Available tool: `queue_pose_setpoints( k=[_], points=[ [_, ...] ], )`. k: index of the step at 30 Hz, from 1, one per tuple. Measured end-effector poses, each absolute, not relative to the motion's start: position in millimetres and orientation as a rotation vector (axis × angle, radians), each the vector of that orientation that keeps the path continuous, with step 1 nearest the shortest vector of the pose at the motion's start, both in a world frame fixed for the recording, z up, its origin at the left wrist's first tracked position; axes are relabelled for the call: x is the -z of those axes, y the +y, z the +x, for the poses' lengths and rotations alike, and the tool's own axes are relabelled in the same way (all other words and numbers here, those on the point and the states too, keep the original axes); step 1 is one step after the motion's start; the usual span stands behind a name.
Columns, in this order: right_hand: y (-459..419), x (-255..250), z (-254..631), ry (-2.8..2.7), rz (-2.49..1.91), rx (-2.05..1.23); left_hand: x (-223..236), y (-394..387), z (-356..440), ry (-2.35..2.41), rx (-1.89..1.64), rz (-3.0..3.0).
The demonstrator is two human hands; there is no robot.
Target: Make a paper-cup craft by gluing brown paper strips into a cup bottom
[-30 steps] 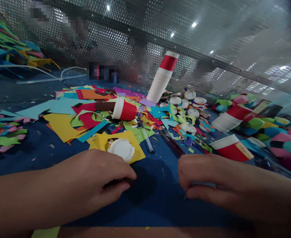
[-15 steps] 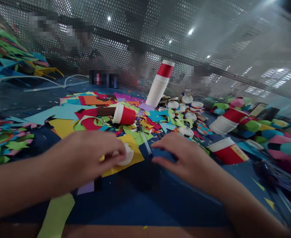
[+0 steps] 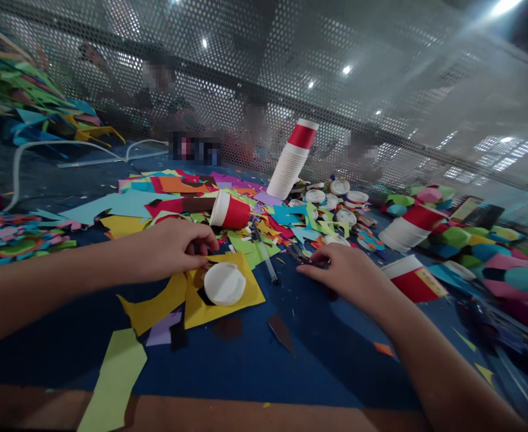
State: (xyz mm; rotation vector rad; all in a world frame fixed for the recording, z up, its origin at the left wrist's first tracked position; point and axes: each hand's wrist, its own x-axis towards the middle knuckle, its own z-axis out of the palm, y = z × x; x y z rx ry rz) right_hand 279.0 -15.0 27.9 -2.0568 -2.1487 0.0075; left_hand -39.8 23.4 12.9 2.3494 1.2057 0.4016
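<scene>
A round white paper disc (image 3: 225, 284) lies on a yellow paper sheet (image 3: 246, 300) in front of me. My left hand (image 3: 178, 247) hovers at the sheet's upper left edge, fingers loosely curled with a gap to the thumb and nothing visible between them. My right hand (image 3: 345, 276) is low over the table, thumb and fingers apart, beside a dark tool that looks like scissors (image 3: 299, 254); I cannot tell whether it touches them. Between the hands lies a clear pen (image 3: 266, 255). A dark brown paper scrap (image 3: 281, 334) lies nearer me.
A red-and-white paper cup (image 3: 231, 210) lies on its side among coloured scraps. Behind leans a tall stack of cups (image 3: 291, 159). To the right are another cup stack (image 3: 410, 228), a tilted cup (image 3: 412, 279) and paper-covered shapes. A pale green strip (image 3: 113, 378) overhangs the front edge.
My left hand has moved up and left off the white disc, uncovering it. My right hand has lowered towards the dark tool. Brown scraps now show on the table.
</scene>
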Motion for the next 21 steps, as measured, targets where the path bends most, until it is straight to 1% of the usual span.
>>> queue_pose_setpoints(
  k=[6, 15, 19, 21],
  points=[
    [-5.3, -25.1, 283.0, -1.887, -1.995, -0.167, -13.6, 28.8, -41.7, 1.297, -0.454, 2.345],
    [-3.9, -21.5, 264.2, -1.390, -1.632, -0.669, -30.6, 29.3, -48.0, 1.529, -0.521, 2.394],
    [-2.7, -18.1, 256.4, -1.261, -1.574, -0.809, -38.3, 26.2, -46.4, 1.493, -0.671, 2.331],
    [-2.7, -17.2, 255.3, -1.226, -1.558, -0.852, -40.1, 28.6, -50.7, 1.486, -0.670, 2.372]
  ],
)
